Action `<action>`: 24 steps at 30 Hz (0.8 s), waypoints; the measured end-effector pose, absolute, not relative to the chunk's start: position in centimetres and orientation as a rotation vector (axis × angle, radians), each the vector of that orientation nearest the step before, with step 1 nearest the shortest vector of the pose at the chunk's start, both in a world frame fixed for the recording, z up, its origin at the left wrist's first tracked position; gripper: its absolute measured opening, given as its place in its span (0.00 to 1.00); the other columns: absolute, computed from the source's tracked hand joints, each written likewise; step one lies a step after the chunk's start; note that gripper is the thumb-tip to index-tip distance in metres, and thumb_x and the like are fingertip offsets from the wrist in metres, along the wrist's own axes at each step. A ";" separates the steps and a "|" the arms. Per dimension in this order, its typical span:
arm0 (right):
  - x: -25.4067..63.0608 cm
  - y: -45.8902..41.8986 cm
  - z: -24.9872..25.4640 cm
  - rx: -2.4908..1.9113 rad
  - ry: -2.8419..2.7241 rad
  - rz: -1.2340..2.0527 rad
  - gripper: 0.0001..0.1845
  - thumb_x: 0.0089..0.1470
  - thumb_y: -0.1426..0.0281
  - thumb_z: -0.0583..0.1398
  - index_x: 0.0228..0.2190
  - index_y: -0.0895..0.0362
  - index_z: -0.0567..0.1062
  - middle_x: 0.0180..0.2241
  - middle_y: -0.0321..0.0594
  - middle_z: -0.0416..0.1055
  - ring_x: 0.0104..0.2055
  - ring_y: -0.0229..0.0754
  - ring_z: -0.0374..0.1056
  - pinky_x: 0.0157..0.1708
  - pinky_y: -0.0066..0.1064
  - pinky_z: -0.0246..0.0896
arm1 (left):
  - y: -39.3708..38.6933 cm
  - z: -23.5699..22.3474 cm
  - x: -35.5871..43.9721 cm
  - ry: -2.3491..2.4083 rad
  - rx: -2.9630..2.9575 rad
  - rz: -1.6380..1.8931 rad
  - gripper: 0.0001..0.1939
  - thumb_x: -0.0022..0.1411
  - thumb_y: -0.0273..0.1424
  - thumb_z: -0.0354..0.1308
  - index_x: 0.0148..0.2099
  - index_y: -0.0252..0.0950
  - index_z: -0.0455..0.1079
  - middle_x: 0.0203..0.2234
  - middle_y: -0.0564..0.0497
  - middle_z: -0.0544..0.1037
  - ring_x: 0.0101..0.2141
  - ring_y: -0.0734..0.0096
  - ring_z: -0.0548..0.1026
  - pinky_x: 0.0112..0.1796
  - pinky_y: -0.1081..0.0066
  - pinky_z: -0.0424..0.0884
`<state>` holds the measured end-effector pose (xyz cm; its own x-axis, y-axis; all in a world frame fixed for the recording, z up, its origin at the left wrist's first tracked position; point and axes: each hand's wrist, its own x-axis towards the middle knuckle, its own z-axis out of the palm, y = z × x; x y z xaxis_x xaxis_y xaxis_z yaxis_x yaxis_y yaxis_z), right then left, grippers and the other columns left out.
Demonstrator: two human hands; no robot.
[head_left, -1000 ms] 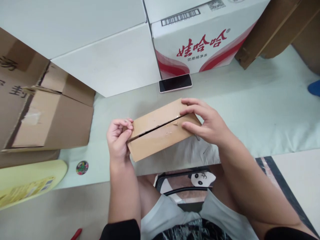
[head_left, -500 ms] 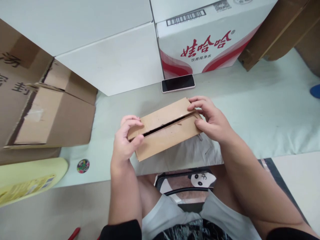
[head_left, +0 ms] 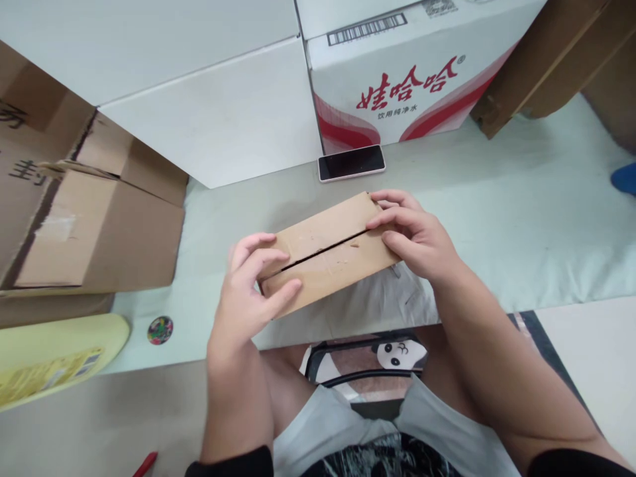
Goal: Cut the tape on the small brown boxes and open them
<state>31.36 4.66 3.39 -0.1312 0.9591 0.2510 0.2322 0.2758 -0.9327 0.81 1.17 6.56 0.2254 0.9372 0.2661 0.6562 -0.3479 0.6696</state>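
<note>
Got a carton over the surface, near the front edge, running from 8 to 2 o'clock, with the left hand at the 8 end and the right hand at the 2 end. Going round from there, got a phone on the surface near 12, just in front of a water box at 1. Add a cardboard box between 1 and 2. Also got a second box at 11, directly left of the water box, and stacked cartons at 9. Then throw in a disc at 8 and a container farther out that way.
</note>
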 end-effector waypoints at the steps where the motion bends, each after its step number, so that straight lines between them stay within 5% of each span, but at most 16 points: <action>1: 31.3 4.6 3.4 -1.131 -1.577 0.944 0.14 0.48 0.73 0.61 0.34 0.50 0.84 0.58 0.43 0.72 0.66 0.55 0.67 0.68 0.57 0.61 | 0.8 6.9 1.1 1.471 2.158 0.879 0.17 0.60 0.43 0.70 0.49 0.44 0.78 0.57 0.43 0.74 0.59 0.45 0.71 0.61 0.44 0.69; 6: 31.0 4.6 3.4 -1.147 -1.552 0.948 0.10 0.51 0.71 0.61 0.28 0.50 0.83 0.59 0.41 0.72 0.64 0.55 0.68 0.70 0.58 0.57 | -0.3 7.3 2.3 1.484 2.391 0.531 0.47 0.51 0.52 0.74 0.70 0.47 0.67 0.73 0.38 0.61 0.70 0.22 0.54 0.63 0.29 0.60; 8: 30.9 4.6 3.4 -1.150 -1.553 0.954 0.09 0.52 0.70 0.61 0.27 0.50 0.83 0.59 0.41 0.72 0.64 0.55 0.68 0.71 0.57 0.56 | -0.3 7.2 2.5 1.536 2.413 0.452 0.51 0.50 0.52 0.75 0.72 0.47 0.65 0.75 0.37 0.57 0.70 0.18 0.52 0.62 0.27 0.60; 15: 31.1 4.7 2.9 -1.114 -1.417 0.993 0.16 0.60 0.57 0.59 0.46 0.49 0.78 0.60 0.45 0.74 0.63 0.52 0.70 0.66 0.52 0.63 | 0.4 7.2 1.3 1.493 2.304 0.708 0.38 0.51 0.47 0.76 0.64 0.48 0.75 0.70 0.40 0.67 0.66 0.31 0.63 0.64 0.33 0.62; 20: 30.8 5.2 2.1 -1.212 -1.237 1.093 0.22 0.59 0.50 0.59 0.48 0.50 0.75 0.53 0.44 0.78 0.56 0.51 0.74 0.58 0.50 0.69 | 1.4 6.0 -0.9 1.525 1.791 1.119 0.44 0.42 0.50 0.80 0.61 0.45 0.76 0.64 0.42 0.73 0.65 0.39 0.69 0.67 0.42 0.63; 24: 30.4 5.6 1.8 -1.151 -1.201 1.170 0.26 0.57 0.47 0.59 0.51 0.48 0.72 0.51 0.41 0.78 0.50 0.48 0.74 0.50 0.44 0.74 | 2.5 4.4 -1.0 1.408 1.400 1.306 0.49 0.36 0.53 0.81 0.60 0.41 0.75 0.54 0.42 0.80 0.56 0.45 0.78 0.57 0.52 0.75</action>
